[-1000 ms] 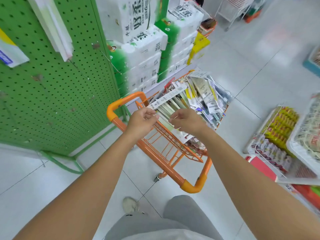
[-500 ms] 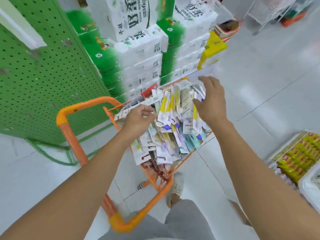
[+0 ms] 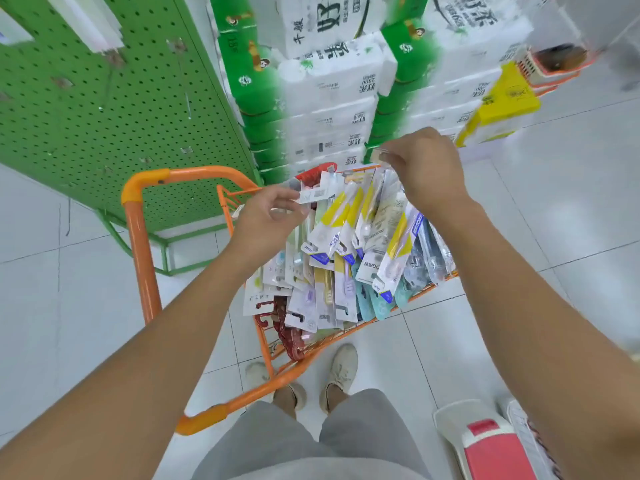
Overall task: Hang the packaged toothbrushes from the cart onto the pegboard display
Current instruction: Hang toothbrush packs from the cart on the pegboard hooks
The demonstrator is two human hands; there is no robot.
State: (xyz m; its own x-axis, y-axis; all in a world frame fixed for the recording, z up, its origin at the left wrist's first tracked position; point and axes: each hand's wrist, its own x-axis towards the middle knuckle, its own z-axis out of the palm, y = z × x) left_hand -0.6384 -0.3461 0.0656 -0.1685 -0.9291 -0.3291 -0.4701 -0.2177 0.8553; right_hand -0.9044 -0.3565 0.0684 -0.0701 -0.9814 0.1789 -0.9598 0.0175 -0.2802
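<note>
White floor tiles surround an orange cart (image 3: 145, 237) heaped with packaged toothbrushes (image 3: 349, 244). Left hand (image 3: 270, 216) pinches one pack's card top; right hand (image 3: 426, 168) pinches another pack's top edge above the heap. Green pegboard (image 3: 104, 109) stands left, just beside the cart.

Cart (image 3: 138, 237) stands on floor (image 3: 519, 306) before the person, toothbrush packs (image 3: 346, 254) piled in it. Pegboard (image 3: 104, 116) left of cart; tissue stacks (image 3: 329, 98) behind it. Both hands (image 3: 273, 216) above packs. Bin (image 3: 485, 441) lower right.
</note>
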